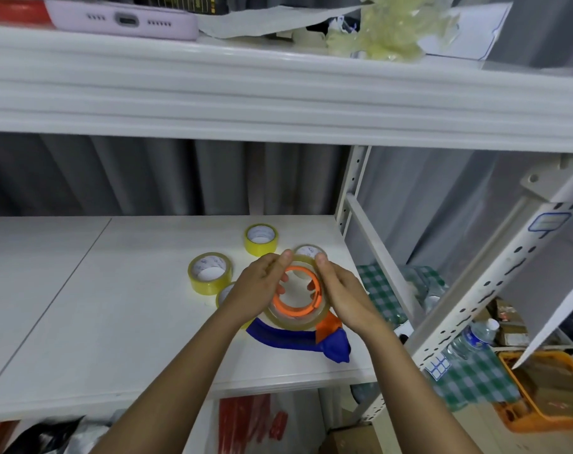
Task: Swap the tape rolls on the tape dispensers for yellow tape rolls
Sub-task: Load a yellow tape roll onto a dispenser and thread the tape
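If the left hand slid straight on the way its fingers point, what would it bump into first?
Probably the tape roll just beyond the left hand, behind the clear roll it grips; depth is hard to judge.

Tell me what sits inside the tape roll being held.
An orange hub of the blue dispenser fills the clear tape roll. Both hands, left and right, cover its sides.

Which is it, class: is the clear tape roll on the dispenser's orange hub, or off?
On: the clear roll rings the orange hub.
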{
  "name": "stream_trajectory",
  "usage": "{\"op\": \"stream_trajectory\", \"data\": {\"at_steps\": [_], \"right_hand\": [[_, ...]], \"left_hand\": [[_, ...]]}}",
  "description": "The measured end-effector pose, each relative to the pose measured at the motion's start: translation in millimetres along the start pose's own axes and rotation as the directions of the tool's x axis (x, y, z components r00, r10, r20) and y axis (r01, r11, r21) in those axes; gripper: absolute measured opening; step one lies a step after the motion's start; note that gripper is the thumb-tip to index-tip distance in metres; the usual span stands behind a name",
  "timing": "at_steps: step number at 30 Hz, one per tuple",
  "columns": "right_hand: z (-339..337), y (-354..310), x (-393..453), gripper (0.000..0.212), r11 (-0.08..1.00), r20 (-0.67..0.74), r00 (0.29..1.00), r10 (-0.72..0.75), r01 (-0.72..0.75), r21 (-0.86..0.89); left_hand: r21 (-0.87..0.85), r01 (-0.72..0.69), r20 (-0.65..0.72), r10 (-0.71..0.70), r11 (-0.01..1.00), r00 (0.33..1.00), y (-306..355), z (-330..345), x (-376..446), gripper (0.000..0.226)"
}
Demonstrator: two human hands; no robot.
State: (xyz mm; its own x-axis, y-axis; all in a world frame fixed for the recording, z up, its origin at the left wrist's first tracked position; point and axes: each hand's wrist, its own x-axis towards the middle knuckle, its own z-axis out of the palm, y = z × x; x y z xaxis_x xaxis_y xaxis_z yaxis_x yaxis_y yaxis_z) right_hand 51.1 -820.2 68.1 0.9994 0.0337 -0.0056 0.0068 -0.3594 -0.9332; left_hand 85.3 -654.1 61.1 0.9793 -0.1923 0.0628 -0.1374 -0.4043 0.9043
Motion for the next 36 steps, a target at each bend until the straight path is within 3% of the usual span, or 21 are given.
{"op": "stream_trajectory", "data": {"at_steps": [3, 6, 17, 24, 28, 31, 36], "right_hand": [[0.2, -0.2, 2.1, 0.072, 0.991, -0.017, 1.000, -0.013, 0.010, -0.134], [0.2, 0.9, 2.1, 0.078, 0.988, 0.026, 1.000, 0.003, 0.001, -0.154], [11.5, 1.6, -1.6, 0.041, 0.998, 0.021, 1.000, -0.004, 0.003, 0.067], [3.9, 3.5, -0.9, 0.063, 0.996, 0.050, 0.996, -0.076, 0.073, 0.050], [-2.9, 16.6, 0.7, 0.030, 0.988, 0.053, 0.998, -0.044, 0.036, 0.153], [-1.5, 27.3, 0.3, 0.031, 0.986, 0.017, 0.999, -0.040, 0.037, 0.162], [11.0, 47.6, -3.5, 0.027, 0.985, -0.151, 0.989, -0.001, 0.027, 0.170]], "left_hand": [[0.018, 0.013, -0.008, -0.013, 1.000, 1.000, 2.6, 1.1, -1.3, 0.053], [0.044, 0.033, -0.043, -0.031, 0.998, 0.999, 5.2, 0.9, -1.9, 0.062], [0.129, -0.067, -0.163, 0.088, 0.989, 0.983, 5.2, 2.5, -6.2, 0.057], [0.076, -0.052, 0.044, 0.048, 0.996, 0.998, -1.9, -3.8, -8.9, 0.055], [-0.050, 0.004, 0.192, 0.005, 0.999, 0.981, -13.9, -5.8, -10.9, 0.038], [-0.054, 0.046, 0.251, -0.031, 0.997, 0.967, -24.5, 0.9, -11.1, 0.022], [-0.184, 0.169, 0.355, -0.094, 0.968, 0.930, -38.9, 15.1, -14.6, 0.013]]}}
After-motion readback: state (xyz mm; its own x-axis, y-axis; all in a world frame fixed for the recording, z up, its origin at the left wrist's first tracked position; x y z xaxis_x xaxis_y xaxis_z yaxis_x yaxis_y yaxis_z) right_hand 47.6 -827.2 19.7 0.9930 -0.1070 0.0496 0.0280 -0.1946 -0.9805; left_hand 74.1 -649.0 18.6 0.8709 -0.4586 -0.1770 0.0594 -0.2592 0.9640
